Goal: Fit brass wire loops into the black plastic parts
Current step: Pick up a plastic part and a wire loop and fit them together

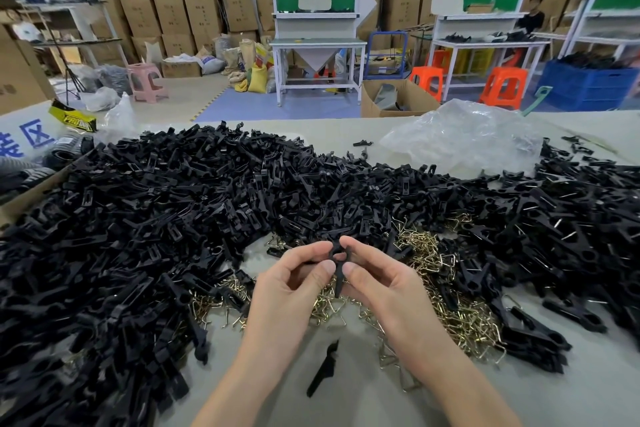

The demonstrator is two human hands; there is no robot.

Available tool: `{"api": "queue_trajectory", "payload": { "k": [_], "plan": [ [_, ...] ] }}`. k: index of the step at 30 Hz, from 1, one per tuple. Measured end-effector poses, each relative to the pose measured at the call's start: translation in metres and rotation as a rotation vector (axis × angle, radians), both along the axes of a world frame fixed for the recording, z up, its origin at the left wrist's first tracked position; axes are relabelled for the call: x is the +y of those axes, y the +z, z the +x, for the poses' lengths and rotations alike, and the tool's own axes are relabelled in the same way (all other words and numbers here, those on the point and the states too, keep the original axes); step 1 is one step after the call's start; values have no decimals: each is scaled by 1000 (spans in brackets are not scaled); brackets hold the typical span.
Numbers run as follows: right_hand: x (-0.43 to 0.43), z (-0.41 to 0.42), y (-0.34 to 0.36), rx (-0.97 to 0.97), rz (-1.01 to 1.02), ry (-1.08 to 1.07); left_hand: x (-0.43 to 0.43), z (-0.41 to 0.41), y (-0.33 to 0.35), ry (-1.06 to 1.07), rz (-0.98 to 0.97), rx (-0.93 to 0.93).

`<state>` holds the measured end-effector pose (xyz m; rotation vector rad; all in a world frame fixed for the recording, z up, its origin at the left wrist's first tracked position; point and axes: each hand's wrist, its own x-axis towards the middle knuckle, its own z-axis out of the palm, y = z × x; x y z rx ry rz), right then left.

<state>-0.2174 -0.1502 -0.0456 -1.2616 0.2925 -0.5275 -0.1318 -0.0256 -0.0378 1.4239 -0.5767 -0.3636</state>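
My left hand and my right hand meet in the middle and pinch one black plastic part between thumbs and forefingers. The part points down, its tip over a heap of brass wire loops. Whether a loop sits in the held part I cannot tell. A big pile of black plastic parts covers the left and back of the table. A single black part lies on the bare surface between my forearms.
A second pile of black parts, some with wire showing, spreads to the right. A crumpled clear plastic bag lies at the back right. A cardboard box edge borders the left. Workbenches, stools and stacked cartons stand beyond the table.
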Motion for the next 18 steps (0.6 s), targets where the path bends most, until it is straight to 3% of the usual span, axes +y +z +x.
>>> {"api": "queue_trajectory", "payload": {
  "k": [9, 14, 16, 18],
  "plan": [
    [2, 0, 3, 0, 11, 4, 2, -3, 1, 49, 57, -121],
    [1, -4, 5, 12, -128, 3, 2, -3, 2, 65, 90, -150],
    [0, -3, 4, 18, -145, -44, 5, 3, -1, 160, 155, -223],
    [-3, -3, 3, 14, -129, -98, 12, 12, -6, 184, 359, -443]
  ]
}}
